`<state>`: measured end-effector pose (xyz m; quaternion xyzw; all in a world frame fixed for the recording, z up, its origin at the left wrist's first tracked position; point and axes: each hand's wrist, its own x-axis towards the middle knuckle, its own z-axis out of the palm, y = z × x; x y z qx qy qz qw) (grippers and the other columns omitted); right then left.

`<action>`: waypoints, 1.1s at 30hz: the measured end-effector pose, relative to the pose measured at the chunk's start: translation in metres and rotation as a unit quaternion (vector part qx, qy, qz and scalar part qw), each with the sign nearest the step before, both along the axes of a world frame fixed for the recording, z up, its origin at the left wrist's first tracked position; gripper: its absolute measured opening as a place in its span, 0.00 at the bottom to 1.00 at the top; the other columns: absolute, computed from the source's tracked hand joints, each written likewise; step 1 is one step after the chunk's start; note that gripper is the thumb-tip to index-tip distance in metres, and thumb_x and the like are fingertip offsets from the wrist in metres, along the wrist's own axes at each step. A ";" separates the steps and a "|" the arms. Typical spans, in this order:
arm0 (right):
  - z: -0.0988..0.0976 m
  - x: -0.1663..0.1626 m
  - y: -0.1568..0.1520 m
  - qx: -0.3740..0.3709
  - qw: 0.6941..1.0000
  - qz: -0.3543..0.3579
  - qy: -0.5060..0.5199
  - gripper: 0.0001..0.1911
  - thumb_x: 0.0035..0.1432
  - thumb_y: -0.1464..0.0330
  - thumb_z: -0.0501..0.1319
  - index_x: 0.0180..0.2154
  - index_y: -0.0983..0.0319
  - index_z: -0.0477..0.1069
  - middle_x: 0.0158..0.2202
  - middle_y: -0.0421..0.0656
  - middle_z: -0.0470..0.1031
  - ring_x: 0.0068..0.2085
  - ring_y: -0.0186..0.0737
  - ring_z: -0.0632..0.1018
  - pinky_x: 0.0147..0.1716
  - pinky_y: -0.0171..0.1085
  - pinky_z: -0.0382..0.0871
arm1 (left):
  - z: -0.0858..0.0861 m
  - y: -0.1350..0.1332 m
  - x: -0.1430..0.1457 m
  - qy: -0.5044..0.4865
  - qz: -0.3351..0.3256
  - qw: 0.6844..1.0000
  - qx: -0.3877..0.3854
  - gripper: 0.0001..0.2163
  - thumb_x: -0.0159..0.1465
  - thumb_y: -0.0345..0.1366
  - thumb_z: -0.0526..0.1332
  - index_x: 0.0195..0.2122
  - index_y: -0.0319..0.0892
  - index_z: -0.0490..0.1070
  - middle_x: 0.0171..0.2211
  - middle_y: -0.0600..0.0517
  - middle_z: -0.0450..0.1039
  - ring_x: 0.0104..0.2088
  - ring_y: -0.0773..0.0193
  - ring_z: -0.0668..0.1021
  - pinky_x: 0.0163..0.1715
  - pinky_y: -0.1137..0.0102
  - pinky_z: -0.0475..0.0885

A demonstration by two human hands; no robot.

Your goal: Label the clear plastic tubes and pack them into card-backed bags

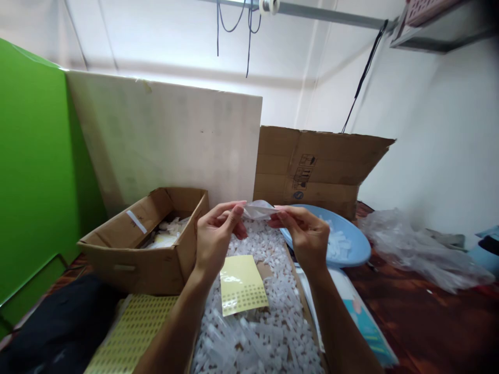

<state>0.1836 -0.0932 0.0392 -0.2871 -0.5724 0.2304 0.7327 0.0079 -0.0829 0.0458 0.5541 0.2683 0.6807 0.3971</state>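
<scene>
Both of my hands are raised above a tray heaped with small white plastic parts (268, 322). My left hand (216, 236) and my right hand (306, 236) each pinch one end of a small clear plastic bag (259, 209) held between them. A yellow sheet of small stickers (241, 283) lies on the white parts just below my left wrist. Another yellow sticker sheet (130, 335) lies lower left, beside my left forearm.
An open cardboard box (144, 249) with white items stands at the left. A blue plastic bowl (351, 249) holding white parts sits to the right, with a flattened carton (312, 166) behind it. Crumpled clear plastic (417, 249) lies on the dark table at right. A green panel (35, 171) is at left.
</scene>
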 end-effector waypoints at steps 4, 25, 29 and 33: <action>0.002 -0.004 -0.002 -0.016 0.999 0.041 0.029 0.10 0.58 0.68 0.71 0.43 0.57 0.81 0.31 0.40 0.85 0.29 0.42 0.86 0.31 0.41 0.86 | 0.000 -0.001 0.000 -0.032 0.006 0.999 0.013 0.10 0.63 0.43 0.70 0.38 0.42 0.80 0.28 0.50 0.82 0.27 0.63 0.83 0.31 0.71 0.81; 0.006 -0.002 -0.011 0.025 0.998 0.049 -0.010 0.17 0.58 0.71 0.71 0.49 0.53 0.80 0.34 0.38 0.82 0.29 0.35 0.82 0.29 0.36 0.81 | 0.009 -0.004 -0.012 -0.077 -0.057 0.993 0.071 0.05 0.63 0.38 0.70 0.35 0.43 0.80 0.31 0.52 0.82 0.32 0.65 0.84 0.38 0.70 0.82; 0.006 -0.002 -0.014 0.056 0.995 -0.043 -0.072 0.14 0.58 0.71 0.71 0.45 0.52 0.82 0.33 0.37 0.80 0.33 0.34 0.79 0.33 0.36 0.77 | 0.005 -0.004 -0.011 -0.053 -0.063 0.995 0.054 0.05 0.63 0.38 0.70 0.36 0.43 0.80 0.31 0.51 0.83 0.32 0.65 0.84 0.39 0.69 0.82; 0.011 0.000 -0.017 0.107 0.983 -0.105 -0.104 0.10 0.59 0.73 0.70 0.40 0.52 0.84 0.34 0.38 0.78 0.33 0.34 0.77 0.32 0.37 0.74 | 0.004 -0.003 -0.010 -0.050 -0.069 0.995 0.054 0.05 0.63 0.38 0.70 0.35 0.42 0.80 0.30 0.51 0.83 0.32 0.64 0.85 0.38 0.71 0.82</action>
